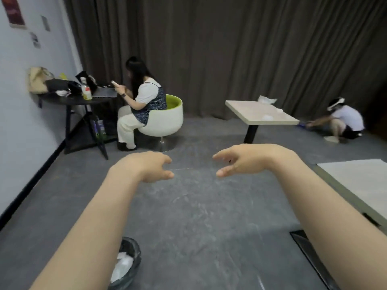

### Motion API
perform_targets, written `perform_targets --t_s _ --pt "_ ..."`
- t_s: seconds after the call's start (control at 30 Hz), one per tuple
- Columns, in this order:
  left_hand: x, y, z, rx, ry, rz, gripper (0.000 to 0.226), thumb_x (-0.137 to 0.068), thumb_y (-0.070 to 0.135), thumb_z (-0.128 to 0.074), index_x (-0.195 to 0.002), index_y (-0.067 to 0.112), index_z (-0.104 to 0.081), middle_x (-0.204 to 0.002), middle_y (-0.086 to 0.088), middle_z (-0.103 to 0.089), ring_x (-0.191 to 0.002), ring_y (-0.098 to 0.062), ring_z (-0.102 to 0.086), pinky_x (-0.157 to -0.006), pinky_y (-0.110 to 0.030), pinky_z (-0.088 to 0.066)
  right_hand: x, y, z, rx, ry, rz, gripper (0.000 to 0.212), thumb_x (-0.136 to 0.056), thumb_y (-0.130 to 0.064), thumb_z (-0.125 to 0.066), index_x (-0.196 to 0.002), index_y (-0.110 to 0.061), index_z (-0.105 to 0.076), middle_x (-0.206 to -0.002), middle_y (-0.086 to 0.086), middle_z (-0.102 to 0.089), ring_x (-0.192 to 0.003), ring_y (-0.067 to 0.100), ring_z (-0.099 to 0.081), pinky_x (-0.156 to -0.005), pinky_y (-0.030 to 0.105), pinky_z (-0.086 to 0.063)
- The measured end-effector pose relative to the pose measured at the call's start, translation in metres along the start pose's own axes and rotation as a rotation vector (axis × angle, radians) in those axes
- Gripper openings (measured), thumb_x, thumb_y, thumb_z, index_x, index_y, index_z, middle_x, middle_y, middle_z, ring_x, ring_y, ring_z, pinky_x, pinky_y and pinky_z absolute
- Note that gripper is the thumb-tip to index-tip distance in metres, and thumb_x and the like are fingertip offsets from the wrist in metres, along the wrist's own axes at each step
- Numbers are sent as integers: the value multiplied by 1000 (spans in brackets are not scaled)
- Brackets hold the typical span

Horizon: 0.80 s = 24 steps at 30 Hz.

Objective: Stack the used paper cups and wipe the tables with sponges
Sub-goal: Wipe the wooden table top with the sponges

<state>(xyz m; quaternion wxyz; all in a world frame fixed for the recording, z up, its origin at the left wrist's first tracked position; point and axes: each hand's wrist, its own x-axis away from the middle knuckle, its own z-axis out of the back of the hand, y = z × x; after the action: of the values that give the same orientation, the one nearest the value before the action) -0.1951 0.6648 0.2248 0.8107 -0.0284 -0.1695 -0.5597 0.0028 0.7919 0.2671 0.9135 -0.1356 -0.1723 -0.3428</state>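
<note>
Fingers on both hands hang loosely curled and apart, gripping nothing: the left hand [149, 166] and the right hand [245, 161] are held out side by side above the grey floor [199, 216], palms down, well clear of any table.

No sponge shows anywhere in view, and neither hand carries a cup. The nearest table [356, 176] shows only as a pale corner at the right edge, and nothing lies on the part of it that can be seen. The far table [251, 110] stands beyond the hands near the curtain [230, 49]; on it sit a crumpled clear bag [267, 99] and two small white things [267, 117], which may be paper cups, though they are too small to say for certain. They stand apart, not stacked.

A waste bin [127, 264] lined with a dark bag sits on the floor below the left forearm, with white paper in it.

As a judgement, the work looks either barely started or between tables: the far table still needs its items gathered and its top wiped, and a sponge has yet to be picked up. Whether the near table is already wiped cannot be told.

A seated person [140, 101] and a crouching person [343, 122] occupy the background.
</note>
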Motion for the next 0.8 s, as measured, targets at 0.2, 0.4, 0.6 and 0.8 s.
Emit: perform_targets --t_s 0.2,0.4,0.6,0.8 --pt "-124 62 26 -42 -34 -214 59 -95 50 -46 -148 33 -27 -151 3 -36 -138 -17 -35 -111 -37 -31 -50 97 22 -99 23 -176 66 -87 -56 -57 -145 -38 -32 -146 -7 -43 -133 15 -42 -110 36 -33" --pt "-246 47 68 -104 -61 -256 61 -96 50 -45 -149 31 -25 -153 4 -32 -139 -16 -33 -112 -36 -30 -145 152 60 -242 78 -248 66 -86 -56 -59 -144 -40 -33 -145 -9 -45 -130 12 -45 -109 38 -36" --pt "-373 79 111 -171 -31 -355 59 -96 49 -43 -149 30 -25 -153 4 -33 -139 -17 -33 -109 -38 -33 -221 212 91 -318 90 -335 66 -86 -54 -59 -145 -38 -33 -144 -9 -45 -131 11 -43 -111 36 -32" --pt "-483 168 126 -209 -101 -507 51 -95 46 -44 -143 28 -37 -144 3 -44 -131 -18 -43 -103 -36 -37 -264 320 118 -300 36 -522 69 -85 -56 -60 -145 -38 -31 -147 -5 -43 -133 14 -42 -111 37 -32"
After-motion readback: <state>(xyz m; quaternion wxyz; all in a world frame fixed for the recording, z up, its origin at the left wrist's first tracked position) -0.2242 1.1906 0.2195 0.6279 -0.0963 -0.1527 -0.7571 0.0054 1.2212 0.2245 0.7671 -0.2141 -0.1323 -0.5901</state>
